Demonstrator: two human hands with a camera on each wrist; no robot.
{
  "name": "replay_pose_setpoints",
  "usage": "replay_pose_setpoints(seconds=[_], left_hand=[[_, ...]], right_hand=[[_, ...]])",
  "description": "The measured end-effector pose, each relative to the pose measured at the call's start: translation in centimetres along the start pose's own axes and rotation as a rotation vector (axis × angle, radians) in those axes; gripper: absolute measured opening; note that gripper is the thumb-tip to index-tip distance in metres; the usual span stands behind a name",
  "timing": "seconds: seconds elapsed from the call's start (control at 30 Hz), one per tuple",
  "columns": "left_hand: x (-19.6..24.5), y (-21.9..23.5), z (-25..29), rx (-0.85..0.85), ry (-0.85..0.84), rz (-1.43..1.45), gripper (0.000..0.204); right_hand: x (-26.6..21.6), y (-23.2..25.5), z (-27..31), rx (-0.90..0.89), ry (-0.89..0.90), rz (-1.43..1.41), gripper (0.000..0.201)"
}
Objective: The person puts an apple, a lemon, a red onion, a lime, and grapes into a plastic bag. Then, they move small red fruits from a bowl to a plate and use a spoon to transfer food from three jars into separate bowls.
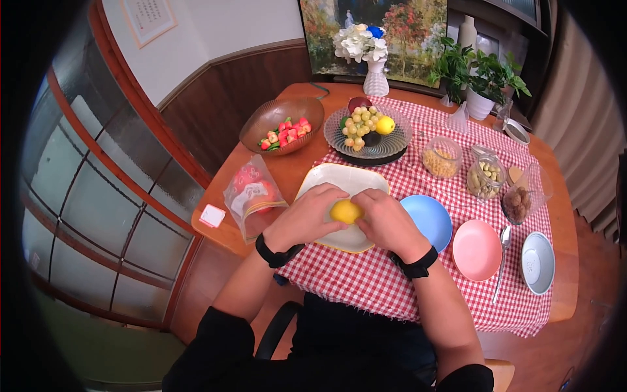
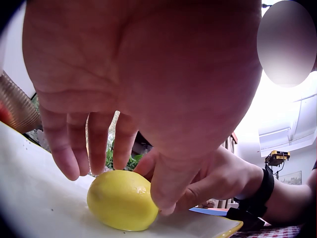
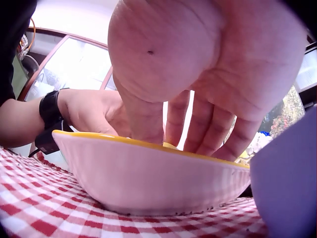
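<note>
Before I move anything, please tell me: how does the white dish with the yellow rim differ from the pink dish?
The white dish is roughly rectangular with rounded corners; the pink dish is round. The white one looks larger. The white one has a lemon in it, while the pink one holds nothing. Both stand upright on the checked cloth.
</note>
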State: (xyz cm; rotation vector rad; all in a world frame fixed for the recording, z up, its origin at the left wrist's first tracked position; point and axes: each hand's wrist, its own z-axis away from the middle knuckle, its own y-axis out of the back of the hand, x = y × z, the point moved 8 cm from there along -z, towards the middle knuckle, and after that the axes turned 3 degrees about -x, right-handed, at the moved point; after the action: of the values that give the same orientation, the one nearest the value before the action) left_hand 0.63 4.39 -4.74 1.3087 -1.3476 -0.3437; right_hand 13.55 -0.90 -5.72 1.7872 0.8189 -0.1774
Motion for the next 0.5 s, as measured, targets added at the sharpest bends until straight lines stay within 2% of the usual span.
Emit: replay_pose_setpoints(seconds=[0.1, 0.2, 0.3, 0.5], left_hand=[[-0.3, -0.5, 0.1, -0.078, 0.029, 0.047, 0.05], [-0.6, -0.7, -0.1, -0.044, 0.005, 0.008, 0.05], [-0.5, -0.2, -0.1, 0.003, 0.069, 0.07, 0.047], [0.0, 0.3, -0.5, 0.018, 0.077, 0.053, 0.038]], right_hand=[[-0.1, -0.1, 0.0, -0.03, -0.028, -0.04, 0.036], [-0.2, 0.1, -0.2, 0.014, -0.008, -0.087, 0.038], [-0.7, 0.6, -0.1, 0.065, 0.038, -0.033, 0.041], [-0.5, 0.2, -0.2, -0.027, -0.028, -0.049, 0.046]])
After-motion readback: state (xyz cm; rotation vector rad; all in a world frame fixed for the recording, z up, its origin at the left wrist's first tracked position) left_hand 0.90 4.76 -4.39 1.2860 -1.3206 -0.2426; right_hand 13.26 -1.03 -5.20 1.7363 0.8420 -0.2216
